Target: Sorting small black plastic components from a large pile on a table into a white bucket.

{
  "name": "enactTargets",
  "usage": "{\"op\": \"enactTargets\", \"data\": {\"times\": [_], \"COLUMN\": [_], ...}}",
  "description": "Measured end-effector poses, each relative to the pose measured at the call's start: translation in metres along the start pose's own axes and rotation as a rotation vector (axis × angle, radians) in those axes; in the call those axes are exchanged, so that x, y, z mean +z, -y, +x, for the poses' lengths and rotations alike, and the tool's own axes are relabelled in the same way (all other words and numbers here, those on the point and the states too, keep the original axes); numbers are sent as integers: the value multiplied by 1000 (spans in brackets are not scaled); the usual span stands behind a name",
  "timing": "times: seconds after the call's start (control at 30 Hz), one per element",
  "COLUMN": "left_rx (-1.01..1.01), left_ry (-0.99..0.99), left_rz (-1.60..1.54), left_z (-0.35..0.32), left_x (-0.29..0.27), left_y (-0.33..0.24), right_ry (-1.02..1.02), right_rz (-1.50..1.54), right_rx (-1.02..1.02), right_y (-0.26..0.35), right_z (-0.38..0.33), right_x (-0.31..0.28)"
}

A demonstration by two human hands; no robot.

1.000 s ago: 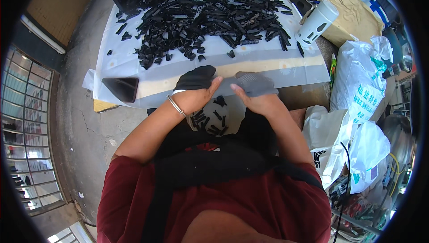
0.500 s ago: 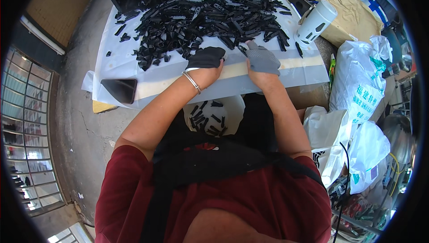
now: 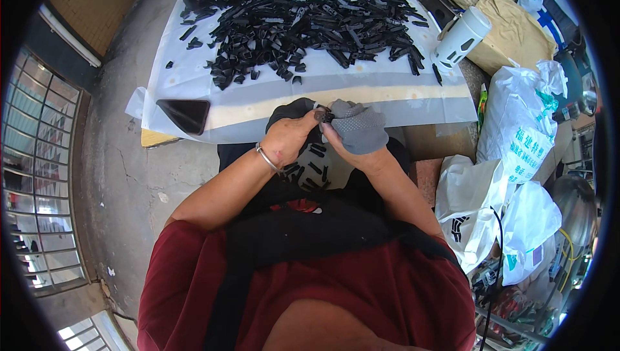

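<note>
Black piece (image 3: 325, 117) gripped by my left hand (image 3: 289, 133) and right hand (image 3: 359, 129).
Black pile (image 3: 310, 28) ahead on counter (image 3: 387, 96); phone (image 3: 187, 114) leftward; container (image 3: 340, 171) below.

"What's the shirt (image 3: 361, 280) like?"
"Dark red, short-sleeved, spreading from four to eight o'clock of the view's centre. Black apron (image 3: 310, 238) over it, strap (image 3: 216, 286) at seven."
"Any marking?"
"A red-and-white print (image 3: 296, 206) near six."
"And the hands?"
"Left hand (image 3: 292, 133): black glove (image 3: 284, 111), eleven o'clock. Right hand (image 3: 356, 136): dotted grey glove (image 3: 367, 125), two. Silver bangle (image 3: 265, 156) at nine."
</note>
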State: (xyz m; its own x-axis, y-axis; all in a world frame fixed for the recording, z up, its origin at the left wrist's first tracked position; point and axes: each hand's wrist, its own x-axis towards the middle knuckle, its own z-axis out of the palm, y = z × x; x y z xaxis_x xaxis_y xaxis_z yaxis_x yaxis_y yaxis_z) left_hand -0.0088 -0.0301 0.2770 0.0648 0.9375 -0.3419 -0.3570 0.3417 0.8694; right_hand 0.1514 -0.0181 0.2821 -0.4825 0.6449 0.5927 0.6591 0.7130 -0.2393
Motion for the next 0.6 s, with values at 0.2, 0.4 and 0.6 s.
{"op": "enactTargets", "data": {"times": [0.2,0.4,0.6], "left_rx": [511,298,465], "left_ry": [343,50,41], "left_rz": [1305,488,690], "left_z": [3,-12,-12], "left_x": [-29,-6,-3], "left_y": [5,-14,-14], "right_ry": [216,61,45], "right_rz": [323,270,-43], "right_rx": [116,122,-95], "right_y": [13,8,13], "right_z": [13,-1,-3], "right_x": [-15,-18,-19]}}
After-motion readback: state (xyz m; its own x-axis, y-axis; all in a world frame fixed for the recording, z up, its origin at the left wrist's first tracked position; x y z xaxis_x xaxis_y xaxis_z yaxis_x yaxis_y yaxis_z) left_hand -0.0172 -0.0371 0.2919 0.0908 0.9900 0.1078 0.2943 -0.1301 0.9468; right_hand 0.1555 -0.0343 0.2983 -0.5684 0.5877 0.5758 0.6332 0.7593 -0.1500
